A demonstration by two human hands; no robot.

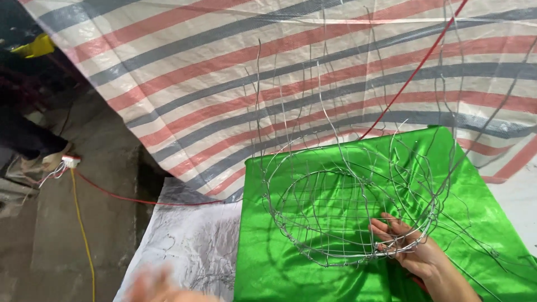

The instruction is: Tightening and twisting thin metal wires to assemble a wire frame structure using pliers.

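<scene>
The right hand (413, 246) is gripping the wire frame (349, 210) at its near right rim, fingers curled over the lower hoop and clenched on the wire. The frame is sitting on the green cloth (279, 263), a round basket-like cage with many loose wire ends standing up from it.

Those free ends are the likely trouble: they are pointing up and outward around the frame, and a quick turn could be raking one across the wrist or snagging the cloth under the frame. The hold is on one side only, so the frame may be tipping or springing out of shape if pressed hard there. The red cord (414, 72) is running just behind the frame and could be catching on an upright wire.

The right forearm is coming in from the near right of the frame, palm turned inward. The left hand (159, 285) is hanging blurred, near and left of the frame, touching nothing; I cannot tell how its fingers stand.
</scene>
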